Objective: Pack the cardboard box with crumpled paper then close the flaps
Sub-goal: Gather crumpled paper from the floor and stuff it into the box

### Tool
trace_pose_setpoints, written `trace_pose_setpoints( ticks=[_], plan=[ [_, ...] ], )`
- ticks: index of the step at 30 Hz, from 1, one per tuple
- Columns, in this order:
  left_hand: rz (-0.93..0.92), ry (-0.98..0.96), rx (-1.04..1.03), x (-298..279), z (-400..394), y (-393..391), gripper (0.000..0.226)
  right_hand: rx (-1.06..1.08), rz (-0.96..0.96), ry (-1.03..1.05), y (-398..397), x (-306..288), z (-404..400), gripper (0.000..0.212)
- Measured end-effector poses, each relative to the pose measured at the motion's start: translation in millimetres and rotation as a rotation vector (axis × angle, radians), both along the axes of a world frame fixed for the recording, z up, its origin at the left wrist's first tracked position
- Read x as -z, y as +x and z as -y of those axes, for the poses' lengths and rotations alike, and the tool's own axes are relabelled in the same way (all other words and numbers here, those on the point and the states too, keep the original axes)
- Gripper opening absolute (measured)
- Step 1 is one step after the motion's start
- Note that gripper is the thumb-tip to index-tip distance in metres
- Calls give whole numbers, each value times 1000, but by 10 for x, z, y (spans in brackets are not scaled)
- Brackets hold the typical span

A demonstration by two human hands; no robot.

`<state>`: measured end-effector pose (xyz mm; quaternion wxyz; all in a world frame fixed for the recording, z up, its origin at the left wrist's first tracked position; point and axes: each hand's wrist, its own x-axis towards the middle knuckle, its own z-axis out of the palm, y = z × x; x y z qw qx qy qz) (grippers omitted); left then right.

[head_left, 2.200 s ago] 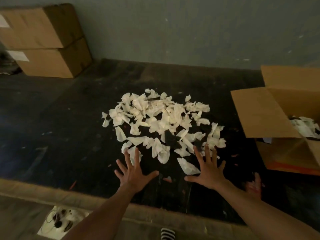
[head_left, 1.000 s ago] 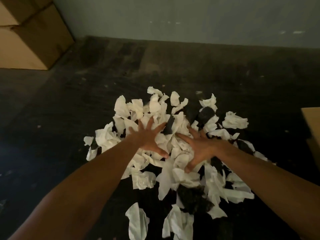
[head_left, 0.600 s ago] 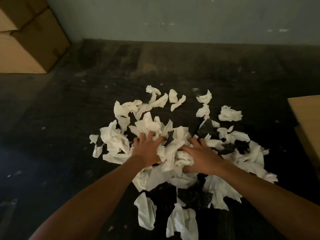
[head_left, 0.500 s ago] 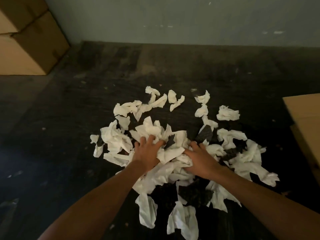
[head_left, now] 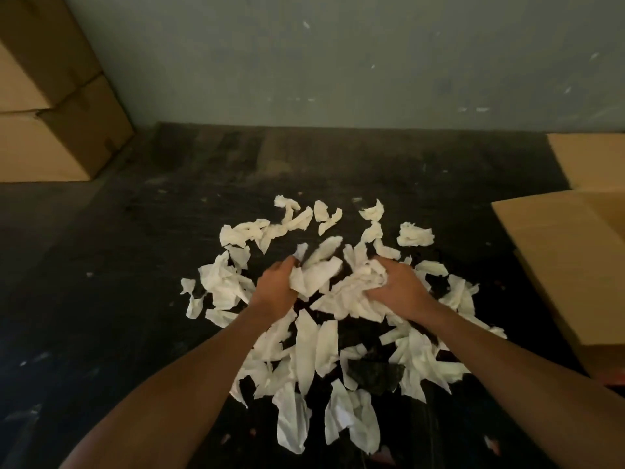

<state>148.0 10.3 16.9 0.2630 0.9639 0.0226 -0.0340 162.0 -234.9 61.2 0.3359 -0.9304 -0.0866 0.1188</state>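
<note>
Both hands curled shut on white crumpled paper [head_left: 341, 289] gathered between them, the left hand [head_left: 275, 287] and right hand [head_left: 400, 289] above the loose pile on the dark tabletop [head_left: 101, 299], while the open box [head_left: 568, 258] stood at the right edge.

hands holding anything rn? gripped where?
Both. Left hand and right hand clutch one bunch of paper between them, fingers dug into its two sides.

Head view, angled down, close
</note>
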Motion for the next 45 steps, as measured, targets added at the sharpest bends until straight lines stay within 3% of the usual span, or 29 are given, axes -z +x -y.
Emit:
trace_pose_setpoints(
  ticks=[4,12,19,22,28,33,37,39,42,45],
  plan=[
    [118,-84,-45,-355,-72,10,45,93,78,38,-63,-397,167,39],
    [337,-235,60,-1176,153,76,33,236,252,58,-349,-1161,410,51],
    [453,-301,173,-1704,695,64,36,264,330,77,-829,-1723,875,28],
    [480,-316,241,-1845,994,23,38,356,354,110,-897,-1806,1168,35],
    [498,-367,316,-2036,1806,-21,37,450,463,118,-1099,-1973,1887,43],
    [512,-434,345,-2170,2764,-55,18,503,475,108,-1291,-2075,2761,25],
    [516,-471,341,-2257,3611,-72,20,564,446,75,-1378,-2186,3507,20],
    [502,-472,335,-2278,4011,-78,19,580,411,72,-1415,-2232,3833,28],
    [469,-497,314,-2311,4527,-89,20,607,376,72,-1426,-2235,4254,24],
    [450,-532,297,-2323,4913,-47,26,621,366,63,-1359,-2204,4577,37]
  ],
)
